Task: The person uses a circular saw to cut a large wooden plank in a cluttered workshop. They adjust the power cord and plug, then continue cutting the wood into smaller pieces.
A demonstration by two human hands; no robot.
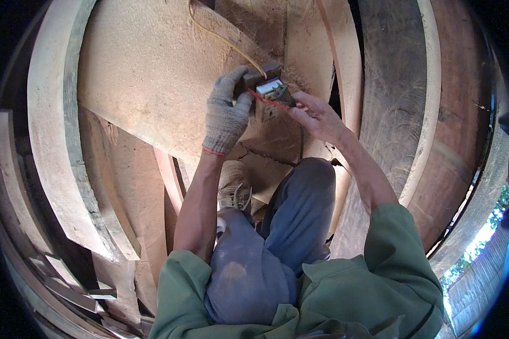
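Note:
My left hand (228, 110), in a grey knitted glove with a red cuff edge, is curled with its fingers and thumb at the left end of a dark block (270, 70). What the fingertips press on is partly hidden. A yellow cord (232, 46) runs from above down to this block. Just below the block, my bare right hand (318, 117) pinches a small dark box-like device (284, 96) with a shiny, pale rectangular face (270, 87). Along its lower side a thin red strip or wire (270, 102) stretches between the two hands.
Broad sawn wooden boards (152, 73) lie under and around my hands. Long planks curve along the left (59, 130) and right (393, 85). My shoe (234, 183) and bent knees are close below the hands. Gaps show between boards; bright foliage (495, 212) is at the far right.

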